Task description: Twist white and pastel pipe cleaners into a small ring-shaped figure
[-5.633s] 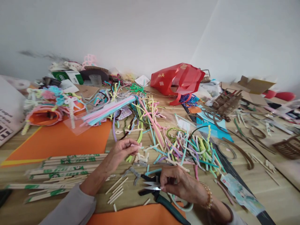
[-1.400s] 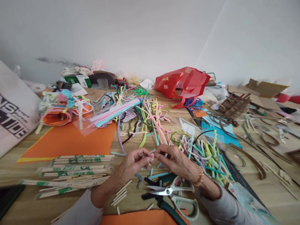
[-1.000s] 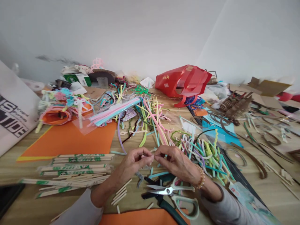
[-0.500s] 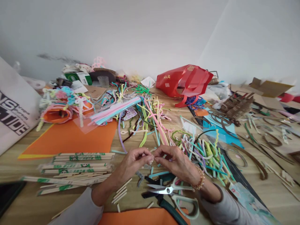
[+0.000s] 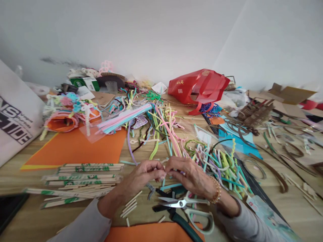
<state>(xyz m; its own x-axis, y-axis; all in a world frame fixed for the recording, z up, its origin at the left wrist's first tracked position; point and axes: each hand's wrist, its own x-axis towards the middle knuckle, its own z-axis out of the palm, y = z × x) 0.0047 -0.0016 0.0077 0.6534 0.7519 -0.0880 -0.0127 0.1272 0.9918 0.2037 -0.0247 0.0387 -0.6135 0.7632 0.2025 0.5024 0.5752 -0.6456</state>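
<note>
Both hands meet over the middle of the table, fingertips pinched together. My left hand (image 5: 145,175) is closed on a small whitish piece that its fingers mostly hide. Against it, my right hand (image 5: 188,174), with a beaded bracelet (image 5: 216,191) at the wrist, pinches at the same spot; what it grips is too small to name. Below the right hand lie white-handled scissors (image 5: 185,203), blades parted, over dark green-handled cutters (image 5: 183,225). A short grey fuzzy pipe cleaner (image 5: 150,191) lies just below the left fingertips. Several short wooden stick pieces (image 5: 129,210) rest near the left wrist.
Wrapped chopsticks (image 5: 83,178) and orange sheets (image 5: 83,149) lie at left, with flower-trimmed orange holders (image 5: 62,122) behind. Colourful pipe cleaners (image 5: 224,164) spread across the centre and right. A red bag (image 5: 186,88) stands at the back; brown strips (image 5: 274,171) lie far right.
The right hand has turned slightly, its fingers curling over closer to the left fingertips. The left hand has barely shifted, and the things on the table stay put.
</note>
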